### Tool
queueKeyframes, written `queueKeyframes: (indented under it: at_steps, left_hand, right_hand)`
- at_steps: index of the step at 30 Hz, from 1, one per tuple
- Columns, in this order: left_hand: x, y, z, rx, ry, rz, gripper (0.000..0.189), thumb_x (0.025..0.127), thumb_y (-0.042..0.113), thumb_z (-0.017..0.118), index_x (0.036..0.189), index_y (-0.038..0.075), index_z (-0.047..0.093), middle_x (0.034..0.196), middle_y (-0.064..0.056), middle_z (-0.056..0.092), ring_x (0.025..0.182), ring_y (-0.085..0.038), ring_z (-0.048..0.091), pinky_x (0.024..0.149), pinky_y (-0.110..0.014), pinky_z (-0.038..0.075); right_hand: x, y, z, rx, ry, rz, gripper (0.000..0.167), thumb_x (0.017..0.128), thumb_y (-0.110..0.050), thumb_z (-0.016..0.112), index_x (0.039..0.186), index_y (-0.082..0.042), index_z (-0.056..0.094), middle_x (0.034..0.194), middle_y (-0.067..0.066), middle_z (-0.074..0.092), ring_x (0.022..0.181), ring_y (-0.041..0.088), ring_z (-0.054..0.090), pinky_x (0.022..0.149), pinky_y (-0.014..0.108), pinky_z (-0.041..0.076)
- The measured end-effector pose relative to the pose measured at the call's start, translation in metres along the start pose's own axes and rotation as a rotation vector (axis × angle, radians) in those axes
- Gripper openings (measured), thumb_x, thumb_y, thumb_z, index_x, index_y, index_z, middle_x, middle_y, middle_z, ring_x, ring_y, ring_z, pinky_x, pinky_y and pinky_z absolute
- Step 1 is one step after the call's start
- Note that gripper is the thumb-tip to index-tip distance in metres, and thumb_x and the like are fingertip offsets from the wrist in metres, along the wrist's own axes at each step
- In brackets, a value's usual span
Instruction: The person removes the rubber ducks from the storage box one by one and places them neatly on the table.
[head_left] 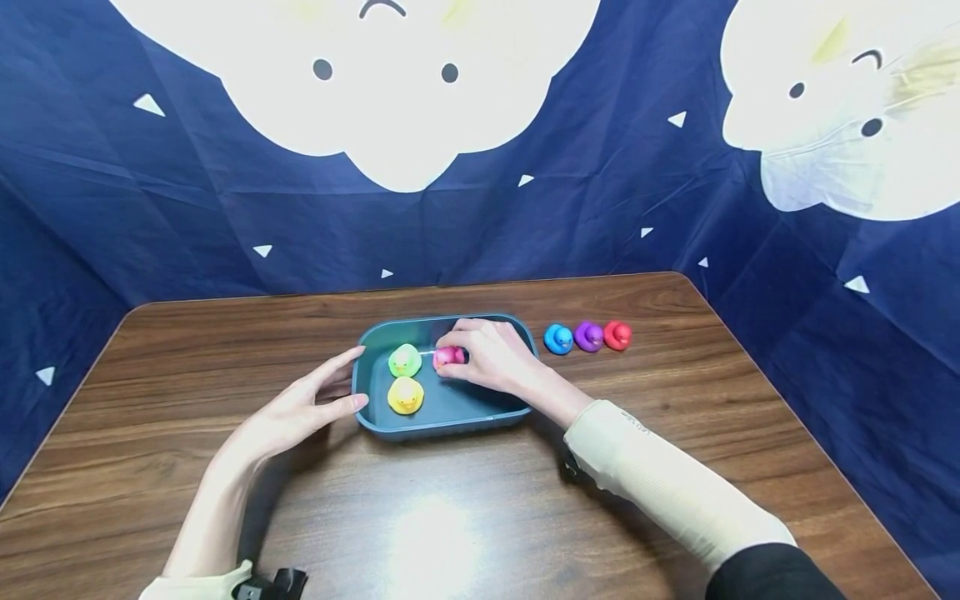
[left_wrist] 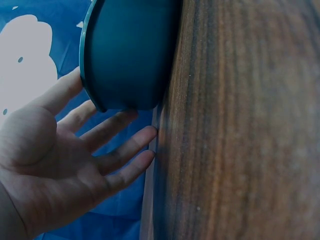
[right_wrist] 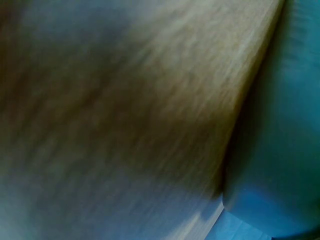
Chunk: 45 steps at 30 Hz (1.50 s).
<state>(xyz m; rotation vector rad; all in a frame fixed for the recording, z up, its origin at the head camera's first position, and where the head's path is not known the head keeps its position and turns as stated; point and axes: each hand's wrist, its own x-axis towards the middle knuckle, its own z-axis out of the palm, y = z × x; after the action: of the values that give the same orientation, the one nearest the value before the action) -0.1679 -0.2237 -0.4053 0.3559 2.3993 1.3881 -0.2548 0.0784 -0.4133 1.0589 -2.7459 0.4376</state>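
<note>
Here's the pink duck (head_left: pixel 448 358), near the middle of the frame, inside the blue tray (head_left: pixel 465 404), and we see the right hand (head_left: pixel 491 354) reaching over it, thumb and fingers pinching its sides! Just left of it we have the green duck (head_left: pixel 405 362), and right below that one, the yellow duck (head_left: pixel 406 396), both on the tray's floor. Over at the tray's left end, the left hand (head_left: pixel 300 408) touches the rim, its fingers spread, as we also see from the left wrist. Beyond the tray's right end, we spot a close row: blue duck (head_left: pixel 558 339), purple duck (head_left: pixel 588 337), red duck (head_left: pixel 617 336). Under it all runs the wooden table (head_left: pixel 562 533), and across the top hangs a dark blue curtain (head_left: pixel 300 208) with white clouds (head_left: pixel 390 108). The right wrist view is blurred.
</note>
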Motion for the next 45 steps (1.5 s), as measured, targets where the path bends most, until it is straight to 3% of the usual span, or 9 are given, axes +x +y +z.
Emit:
queueKeyframes:
  at_steps: [7, 13, 29, 45]
  left_hand:
    - [0.0, 0.001, 0.0, 0.001, -0.006, 0.011, 0.08, 0.102, 0.04, 0.064, 0.166, 0.019, 0.02, 0.165, -0.021, 0.034, 0.148, -0.045, 0.042, 0.116, -0.06, 0.039]
    - [-0.001, 0.002, 0.0, 0.003, 0.001, -0.017, 0.079, 0.102, 0.039, 0.064, 0.166, 0.022, 0.02, 0.167, -0.019, 0.033, 0.149, -0.044, 0.041, 0.117, -0.061, 0.037]
    - [-0.001, 0.001, 0.0, 0.008, 0.004, -0.021, 0.08, 0.102, 0.04, 0.065, 0.166, 0.022, 0.02, 0.166, -0.018, 0.034, 0.148, -0.043, 0.042, 0.117, -0.061, 0.037]
    - [-0.001, 0.001, 0.0, 0.02, 0.006, -0.029, 0.08, 0.102, 0.039, 0.064, 0.166, 0.021, 0.02, 0.166, -0.019, 0.034, 0.148, -0.044, 0.042, 0.117, -0.062, 0.037]
  right_hand:
    - [0.0, 0.0, 0.0, -0.008, 0.006, -0.004, 0.029, 0.087, -0.046, 0.081, 0.109, -0.027, 0.079, 0.097, -0.009, 0.071, 0.079, 0.007, 0.061, 0.069, 0.025, 0.05]
    - [0.0, -0.001, 0.0, -0.003, 0.004, 0.001, 0.027, 0.086, -0.045, 0.082, 0.106, -0.027, 0.078, 0.094, -0.008, 0.071, 0.078, 0.008, 0.059, 0.068, 0.025, 0.05]
    - [0.0, -0.001, -0.002, 0.034, -0.015, 0.023, 0.025, 0.09, -0.045, 0.077, 0.11, -0.029, 0.077, 0.098, -0.011, 0.071, 0.081, 0.006, 0.059, 0.07, 0.023, 0.049]
    - [-0.004, -0.003, -0.017, 0.091, 0.054, -0.001, 0.025, 0.089, -0.043, 0.08, 0.109, -0.029, 0.078, 0.101, -0.011, 0.072, 0.087, 0.016, 0.069, 0.072, 0.027, 0.052]
